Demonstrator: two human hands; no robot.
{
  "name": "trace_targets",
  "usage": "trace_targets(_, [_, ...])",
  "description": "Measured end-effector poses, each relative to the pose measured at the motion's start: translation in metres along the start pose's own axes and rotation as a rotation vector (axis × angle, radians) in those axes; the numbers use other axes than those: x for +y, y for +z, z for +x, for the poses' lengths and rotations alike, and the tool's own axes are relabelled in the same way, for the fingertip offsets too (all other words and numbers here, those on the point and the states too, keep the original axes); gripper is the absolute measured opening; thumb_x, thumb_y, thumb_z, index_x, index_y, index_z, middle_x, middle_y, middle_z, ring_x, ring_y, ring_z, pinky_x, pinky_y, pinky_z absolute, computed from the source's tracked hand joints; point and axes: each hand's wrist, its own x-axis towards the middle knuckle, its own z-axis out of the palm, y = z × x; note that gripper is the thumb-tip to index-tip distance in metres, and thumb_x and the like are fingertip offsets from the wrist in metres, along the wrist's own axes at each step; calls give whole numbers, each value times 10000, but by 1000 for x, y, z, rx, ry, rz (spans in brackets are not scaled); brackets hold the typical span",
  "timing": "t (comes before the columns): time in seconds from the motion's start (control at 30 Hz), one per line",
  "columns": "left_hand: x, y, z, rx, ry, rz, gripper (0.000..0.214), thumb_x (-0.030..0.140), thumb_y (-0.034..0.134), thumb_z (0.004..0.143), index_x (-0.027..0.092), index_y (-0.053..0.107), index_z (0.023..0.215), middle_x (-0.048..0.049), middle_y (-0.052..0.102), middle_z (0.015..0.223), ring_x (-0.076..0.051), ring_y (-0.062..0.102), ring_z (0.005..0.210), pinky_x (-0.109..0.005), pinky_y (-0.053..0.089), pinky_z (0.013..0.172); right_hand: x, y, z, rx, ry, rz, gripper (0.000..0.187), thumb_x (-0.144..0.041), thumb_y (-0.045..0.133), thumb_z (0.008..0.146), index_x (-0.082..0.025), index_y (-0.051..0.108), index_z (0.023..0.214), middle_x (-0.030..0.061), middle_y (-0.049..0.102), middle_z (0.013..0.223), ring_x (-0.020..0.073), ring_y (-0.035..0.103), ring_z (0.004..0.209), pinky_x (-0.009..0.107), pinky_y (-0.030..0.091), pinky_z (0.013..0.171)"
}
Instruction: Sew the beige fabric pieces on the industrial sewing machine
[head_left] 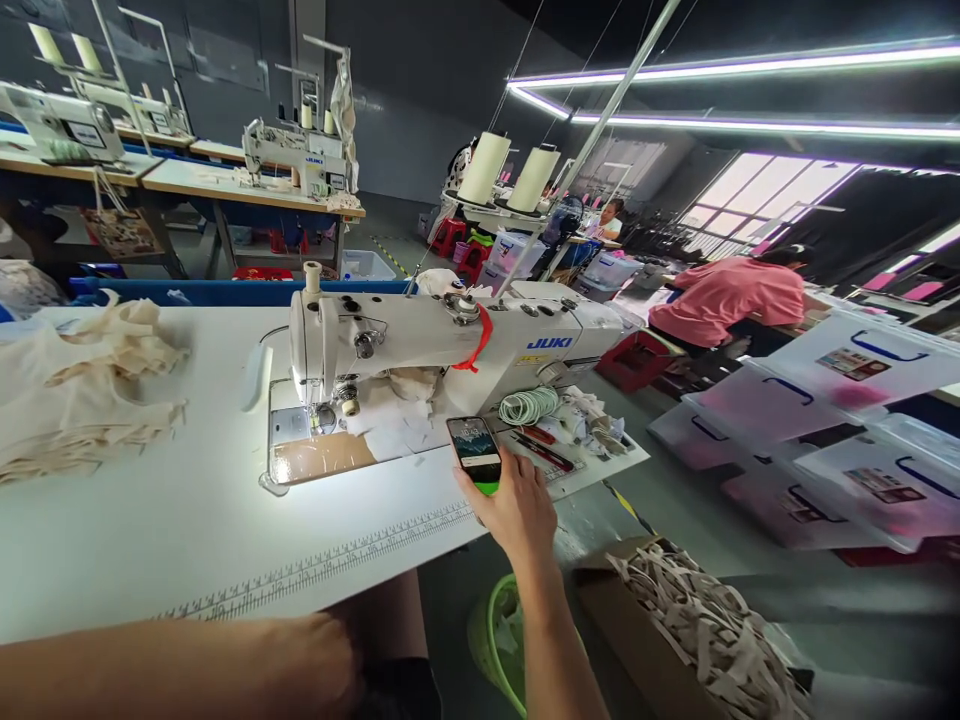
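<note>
My right hand [517, 510] reaches over the near edge of the white sewing table [150, 520] and is closed on a smartphone [474, 448] with a lit screen and a green case. The phone is held just in front of the white JUKI sewing machine [450, 345]. My left hand [315, 665] rests low at the table's near edge with the forearm across the bottom of the view; its fingers are hidden. White fabric pieces [397, 420] lie under the machine arm.
A pile of cream fabric [82, 385] lies on the table's left. A cord coil [529, 405] and small tools lie right of the machine. A cardboard box of fabric strips [697, 630] and green bin [499, 640] stand below. Clear plastic crates [825, 420] are stacked at right, beyond them a person in pink [724, 295].
</note>
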Motion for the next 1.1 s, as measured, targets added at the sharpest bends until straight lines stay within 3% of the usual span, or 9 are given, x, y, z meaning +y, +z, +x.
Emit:
trace_targets(0.13, [-7, -20, 9, -57, 49, 377, 178, 296, 723, 668, 311, 622, 522, -58, 504, 419, -337, 564, 402, -443, 409, 336, 18, -3, -2, 22, -35, 168, 619, -594, 515, 936, -137, 623, 1341, 172, 739, 1207, 345, 638, 1172, 475, 514, 1011])
trace_targets(0.23, [0, -22, 7, -53, 72, 386, 177, 280, 736, 623, 316, 605, 510, -49, 518, 419, -316, 532, 366, -432, 393, 332, 32, -1, -2, 148, -86, 295, 526, -564, 415, 994, -169, 672, 1226, 158, 766, 1105, 317, 674, 1077, 474, 518, 996])
trace_targets(0.37, [4, -27, 12, -105, 37, 328, 167, 273, 750, 628, 320, 626, 528, -53, 527, 424, -314, 561, 393, -440, 430, 359, 37, 2, -7, 327, -173, 381, 442, -498, 415, 1026, -171, 695, 1126, 170, 771, 1076, 300, 686, 1035, 468, 518, 984])
trace_targets(0.57, [23, -69, 16, -249, 87, 444, 116, 228, 778, 753, 255, 725, 654, -46, 672, 551, -247, 618, 434, -391, 483, 390, 5, -6, -37, 505, -352, 465, 208, -222, 508, 1024, -203, 694, 1114, 76, 775, 881, 218, 704, 827, 374, 553, 806])
trace_targets(0.7, [34, -93, 19, -306, 133, 342, 63, 201, 788, 787, 197, 728, 769, -32, 752, 693, -201, 669, 506, -335, 483, 397, -33, -8, -57, 434, -553, 660, 248, -120, 536, 994, -208, 685, 1172, 34, 739, 811, 169, 697, 725, 304, 577, 697])
trace_targets(0.83, [31, -96, 21, -188, 213, 28, 86, 213, 735, 807, 223, 661, 850, -37, 788, 858, -230, 745, 697, -330, 546, 493, -55, -1, -51, 284, -634, 771, 259, -147, 518, 1008, -204, 682, 1200, 16, 741, 792, 133, 681, 616, 249, 563, 593])
trace_targets(0.93, [28, -102, 12, -85, 233, -108, 105, 216, 723, 792, 226, 644, 860, -47, 785, 912, -251, 765, 818, -327, 577, 566, -62, 10, -25, 281, -592, 771, 201, -254, 524, 1028, -207, 694, 1126, 39, 771, 837, 151, 709, 646, 254, 558, 591])
trace_targets(1.1, [29, -143, -8, 152, 83, -191, 207, 213, 570, 965, 173, 704, 1118, -85, 778, 1013, -220, 751, 942, -282, 616, 828, -78, 26, 32, 200, -555, 611, 229, -320, 495, 996, -225, 679, 901, 54, 747, 839, 161, 647, 593, 302, 525, 646])
